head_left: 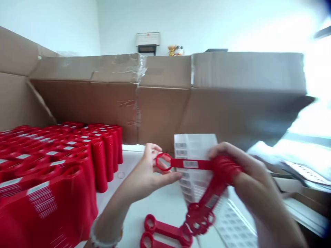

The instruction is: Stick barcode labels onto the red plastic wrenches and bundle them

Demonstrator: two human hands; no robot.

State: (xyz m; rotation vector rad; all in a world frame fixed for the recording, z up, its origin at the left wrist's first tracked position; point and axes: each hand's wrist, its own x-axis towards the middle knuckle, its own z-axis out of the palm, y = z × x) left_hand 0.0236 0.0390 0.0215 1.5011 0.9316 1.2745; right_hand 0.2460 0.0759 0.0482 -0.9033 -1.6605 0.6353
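A red flat bar with a ring at its end and a white barcode label (190, 164) stretches between my hands. My left hand (151, 177) is closed around its left ring, fingers behind and thumb below. The right hand (247, 170) grips a bunched stack of the same red ring-ended bars (223, 168), and the labelled bar's other end meets this stack. More of the stack hangs down from that hand, partly blurred. Below, loose red ring-ended bars (167, 229) lie on the white table (134, 210). Behind the held bar is a sheet of barcode labels (195, 143).
Tall stacks of labelled red ring-ended bars (69, 162) stand in rows on the left. An open cardboard box (162, 103) rises behind. Another label sheet (236, 224) lies at lower right, near boxes and papers (297, 199). A thin clear ring (121, 175) rests beside the stacks.
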